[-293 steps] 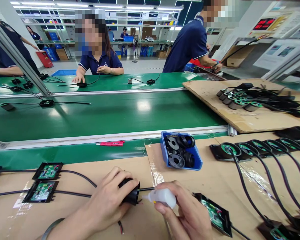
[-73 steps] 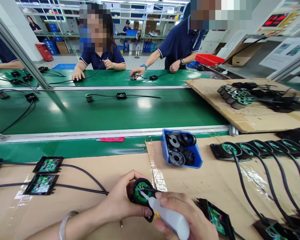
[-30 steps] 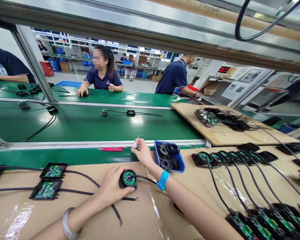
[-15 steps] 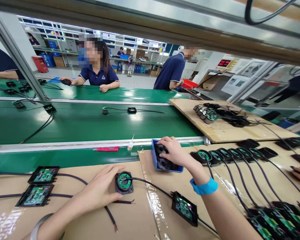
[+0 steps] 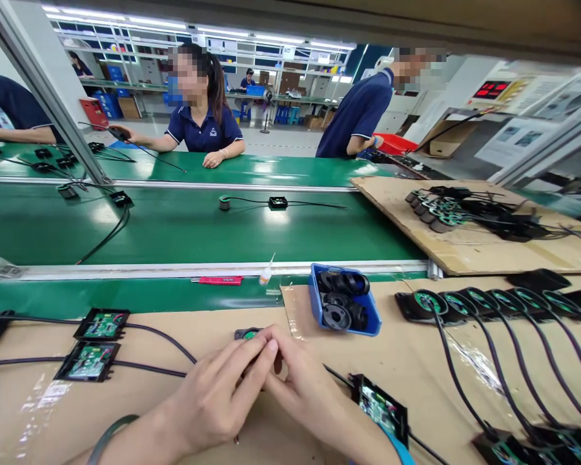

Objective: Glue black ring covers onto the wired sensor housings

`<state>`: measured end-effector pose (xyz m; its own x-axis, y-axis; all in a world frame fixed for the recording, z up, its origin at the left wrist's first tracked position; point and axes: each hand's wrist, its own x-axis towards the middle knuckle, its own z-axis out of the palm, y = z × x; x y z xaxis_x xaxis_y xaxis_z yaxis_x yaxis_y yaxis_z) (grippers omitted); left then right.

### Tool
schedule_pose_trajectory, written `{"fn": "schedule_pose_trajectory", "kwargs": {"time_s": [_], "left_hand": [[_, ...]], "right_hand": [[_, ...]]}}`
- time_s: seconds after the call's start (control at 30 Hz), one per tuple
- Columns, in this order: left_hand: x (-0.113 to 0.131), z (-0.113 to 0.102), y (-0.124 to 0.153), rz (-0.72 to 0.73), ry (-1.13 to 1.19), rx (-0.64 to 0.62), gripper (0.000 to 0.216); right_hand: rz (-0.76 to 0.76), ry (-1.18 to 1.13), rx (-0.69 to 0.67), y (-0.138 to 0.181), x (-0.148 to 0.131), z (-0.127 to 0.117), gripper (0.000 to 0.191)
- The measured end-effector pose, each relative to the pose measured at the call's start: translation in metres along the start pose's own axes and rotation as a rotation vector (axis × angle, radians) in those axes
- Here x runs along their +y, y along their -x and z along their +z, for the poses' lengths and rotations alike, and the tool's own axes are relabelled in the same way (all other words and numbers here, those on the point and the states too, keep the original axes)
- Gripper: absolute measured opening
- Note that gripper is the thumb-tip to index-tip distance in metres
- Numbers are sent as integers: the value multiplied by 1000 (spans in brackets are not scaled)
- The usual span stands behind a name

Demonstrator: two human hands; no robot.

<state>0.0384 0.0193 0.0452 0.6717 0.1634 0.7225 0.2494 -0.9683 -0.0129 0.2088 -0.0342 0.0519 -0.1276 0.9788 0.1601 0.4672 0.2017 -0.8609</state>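
Note:
Both of my hands meet over a round black housing point(image 5: 245, 334) with a green circuit board inside, lying on the cardboard-covered bench. My left hand point(image 5: 217, 394) covers it from the left with fingers curled over it. My right hand point(image 5: 303, 386) presses on it from the right, fingertips touching the left hand's. Only the housing's far edge shows; anything between the fingers is hidden. Its black cable runs right to a small black case with a green board point(image 5: 380, 408). A blue bin point(image 5: 314, 298) of black rings stands just beyond my right hand.
A small white glue bottle point(image 5: 266, 276) and a red tool point(image 5: 216, 280) sit at the conveyor's point(image 5: 184, 226) near edge. Two open cases with boards point(image 5: 95, 342) lie at left, a row of cabled housings point(image 5: 469, 302) at right. People work across the belt.
My right hand set the glue bottle down by the belt, reached into the blue bin, then came back to the housing. My left hand stayed on the housing and now curls over it.

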Motion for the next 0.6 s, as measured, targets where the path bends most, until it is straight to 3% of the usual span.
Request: {"fn": "schedule_pose_trajectory", "kwargs": {"time_s": [0.07,0.13,0.2,0.27,0.33,0.43,0.6], "left_hand": [[-10,4,3,-129,182,9,30],[-24,9,5,-417,449,-4,23],[-38,14,6,-803,757,-35,17],[-50,16,6,-1169,1047,-32,22],[-57,17,7,-1411,1267,-16,33],[-60,17,9,-1473,1386,-49,49],[-51,20,12,-1203,1115,-178,45]], "right_hand": [[-43,58,8,3,12,-6,33],[-45,207,65,8,26,-12,62],[10,288,84,16,39,-14,55],[52,235,70,22,48,-12,30],[39,183,110,25,53,-8,12],[-3,190,202,25,58,-5,10],[-59,167,261,25,59,-5,9]]}}
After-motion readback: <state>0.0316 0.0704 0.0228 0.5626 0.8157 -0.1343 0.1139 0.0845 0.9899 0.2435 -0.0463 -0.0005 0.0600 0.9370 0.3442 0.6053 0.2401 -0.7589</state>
